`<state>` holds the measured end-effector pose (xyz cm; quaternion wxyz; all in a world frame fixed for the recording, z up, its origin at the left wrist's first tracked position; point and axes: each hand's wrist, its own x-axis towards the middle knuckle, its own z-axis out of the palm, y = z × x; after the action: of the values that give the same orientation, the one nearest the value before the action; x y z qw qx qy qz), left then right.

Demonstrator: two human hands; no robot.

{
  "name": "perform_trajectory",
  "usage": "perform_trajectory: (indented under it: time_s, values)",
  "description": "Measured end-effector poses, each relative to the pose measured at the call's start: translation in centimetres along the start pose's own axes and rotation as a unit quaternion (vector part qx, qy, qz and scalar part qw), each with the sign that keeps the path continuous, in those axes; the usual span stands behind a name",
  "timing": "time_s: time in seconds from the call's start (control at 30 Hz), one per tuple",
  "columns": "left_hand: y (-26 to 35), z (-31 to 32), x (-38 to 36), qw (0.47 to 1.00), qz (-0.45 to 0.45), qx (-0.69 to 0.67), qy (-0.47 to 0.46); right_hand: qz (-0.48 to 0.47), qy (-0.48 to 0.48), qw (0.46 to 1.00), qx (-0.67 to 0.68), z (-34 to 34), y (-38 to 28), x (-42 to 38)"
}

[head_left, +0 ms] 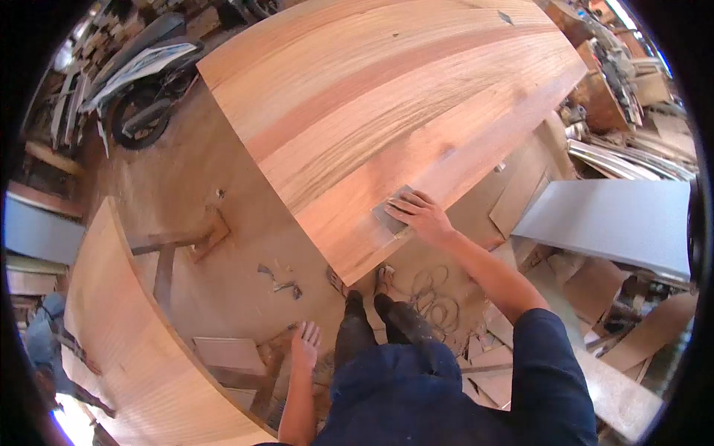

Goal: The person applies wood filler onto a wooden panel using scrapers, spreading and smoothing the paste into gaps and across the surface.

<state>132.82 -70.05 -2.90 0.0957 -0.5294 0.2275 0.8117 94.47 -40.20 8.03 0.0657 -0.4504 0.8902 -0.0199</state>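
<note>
A large wooden panel with bands of light and reddish grain lies in front of me. Near its closest corner, my right hand presses a grey piece of sandpaper flat against the wood, fingers over its upper part. My left hand hangs low at my side, clear of the panel, its fingers stretched out and holding nothing.
Another wooden panel stands at the left, with another person touching it. A motorcycle is parked at upper left. A grey board lies at right. Cable loops and scraps litter the floor.
</note>
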Motion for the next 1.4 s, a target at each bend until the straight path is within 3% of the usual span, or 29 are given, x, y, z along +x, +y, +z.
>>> perform_trajectory:
  time_s: [0.1,0.23,0.33,0.43,0.63,0.7,0.77,0.87,0.93,1.17,1.27,1.33,1.4]
  values:
    - [-2.5,-1.3,-2.3,0.999,0.008,0.016,0.05,-0.008,-0.029,0.999,0.039,0.2,1.2,-0.9]
    - [-3.9,-2.1,-2.2,0.997,0.061,0.015,0.032,-0.008,-0.09,0.996,0.023,-0.9,3.8,-4.2]
    - [-5.3,-2.4,-2.5,0.995,0.089,0.002,0.034,0.056,-0.018,0.997,0.04,-2.2,5.5,-3.1]
    - [-5.9,-1.0,-2.6,0.995,0.079,0.027,0.052,0.025,0.026,0.999,0.027,0.8,4.9,-1.1]
    - [-4.8,3.0,-3.6,0.996,0.062,0.037,0.044,0.018,-0.04,0.997,0.063,-1.9,7.9,-7.4]
    - [-3.8,3.6,-2.7,0.995,0.083,0.04,0.021,0.249,0.003,0.945,0.21,-4.0,9.8,-8.6]
    - [-1.6,5.6,-1.3,0.995,0.088,0.047,0.026,0.288,0.123,0.939,0.143,-3.2,15.2,-7.7]
    - [3.2,10.7,0.3,0.989,0.117,0.093,-0.002,0.377,0.081,0.913,0.134,-1.1,20.2,-4.0]
    - [6.3,13.7,2.2,0.977,0.171,0.124,-0.036,0.387,0.058,0.917,0.075,-1.7,17.0,-1.4]
    - [11.5,20.4,6.0,0.974,0.067,0.123,-0.177,0.366,0.025,0.918,0.153,-1.1,1.2,3.1]
    - [11.2,20.7,4.6,0.98,0.065,0.107,-0.156,0.346,-0.005,0.915,0.209,-2.3,-4.6,4.1]
    - [10.6,19.7,3.7,0.982,0.074,0.104,-0.136,0.3,-0.034,0.944,0.131,-0.8,-8.1,4.7]
    - [10.0,18.1,2.7,0.985,0.088,0.092,-0.113,0.274,0.002,0.939,0.206,0.2,-12.1,5.2]
